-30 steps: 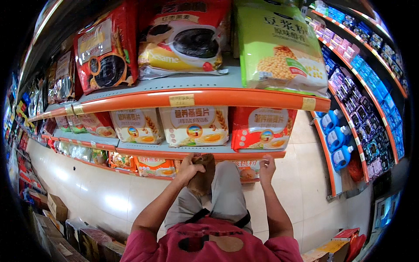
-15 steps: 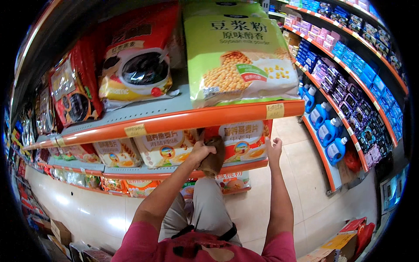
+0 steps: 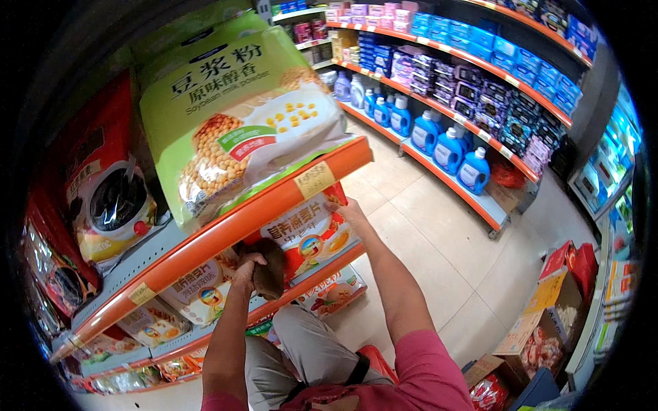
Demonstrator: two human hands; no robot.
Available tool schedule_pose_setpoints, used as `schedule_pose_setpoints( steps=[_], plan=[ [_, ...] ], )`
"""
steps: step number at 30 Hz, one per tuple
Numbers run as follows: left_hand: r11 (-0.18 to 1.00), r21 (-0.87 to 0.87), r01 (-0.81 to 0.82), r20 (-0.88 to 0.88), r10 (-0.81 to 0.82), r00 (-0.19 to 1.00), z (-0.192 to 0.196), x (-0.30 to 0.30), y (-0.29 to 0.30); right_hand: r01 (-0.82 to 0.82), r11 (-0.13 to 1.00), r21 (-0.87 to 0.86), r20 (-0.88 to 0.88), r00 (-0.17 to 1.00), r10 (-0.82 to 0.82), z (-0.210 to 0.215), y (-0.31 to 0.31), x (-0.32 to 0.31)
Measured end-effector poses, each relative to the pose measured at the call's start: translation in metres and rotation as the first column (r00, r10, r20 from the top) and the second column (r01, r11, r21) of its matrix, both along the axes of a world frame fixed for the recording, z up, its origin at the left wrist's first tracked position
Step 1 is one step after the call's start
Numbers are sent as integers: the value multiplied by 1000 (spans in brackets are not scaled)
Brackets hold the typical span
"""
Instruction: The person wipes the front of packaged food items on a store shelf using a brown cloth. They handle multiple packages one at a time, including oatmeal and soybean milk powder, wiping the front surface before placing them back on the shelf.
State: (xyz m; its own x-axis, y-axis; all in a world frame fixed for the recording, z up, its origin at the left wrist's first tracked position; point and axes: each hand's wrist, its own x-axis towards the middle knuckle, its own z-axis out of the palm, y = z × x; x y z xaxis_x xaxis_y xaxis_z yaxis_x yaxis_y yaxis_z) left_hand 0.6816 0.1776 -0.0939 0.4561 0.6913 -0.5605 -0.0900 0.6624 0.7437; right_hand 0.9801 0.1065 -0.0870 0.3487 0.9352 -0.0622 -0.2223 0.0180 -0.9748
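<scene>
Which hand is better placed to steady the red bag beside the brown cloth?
Likely the right hand: apparently empty, at the right edge of the red bag. The left hand grips the brown cloth.

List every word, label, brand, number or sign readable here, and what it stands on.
Wording left uncopied; print stands on:
Green bag: large dark characters, smaller lettering beneath; readable.
Red-and-white bag: large characters; readable.
White bag: small, blurred.
Shelf tag: too small.
Blue bottles, blue boxes: too small.
</scene>
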Motion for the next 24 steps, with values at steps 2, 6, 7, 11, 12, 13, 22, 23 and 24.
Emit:
schedule_pose_setpoints(
  steps=[2, 6, 7, 11, 12, 13, 22, 23, 24],
  plan=[
    [997, 62, -52, 32, 51, 998, -9, -7, 8, 44, 999, 12, -13, 999, -44, 3, 6, -5],
    [982, 171, -81, 55, 72, 996, 34, -4, -11, 128, 989, -69, 83, 989, -123, 20, 5, 6],
    [978, 197, -63, 23, 59, 998, 47, -1, -19, 162, 980, -115, 125, 981, -147, 20, -2, 10],
    [989, 94, 111, 58, -116, 991, 100, 4, -64, 184, 968, -168, -38, 980, -193, 44, -56, 3],
    [982, 138, 131, 6, -133, 991, 89, -10, -64, 161, 973, -167, -62, 983, -173, 54, -75, -2],
    [970, 174, 171, -44, -165, 985, 103, -1, -79, 156, 972, -173, -82, 982, -172, 53, -94, -3],
    [987, 145, 65, 47, -73, 996, 117, -80, -185, -71, 995, -72, -487, 873, 27, 47, -209, -95],
    [990, 141, 17, 4, -18, 1000, 117, -91, -193, -105, 990, -89, -523, 851, 44, 49, -216, -106],
    [992, 115, 52, 0, -52, 999, 111, -107, -195, -138, 984, -115, -500, 864, 62, 34, -216, -114]
  ],
)
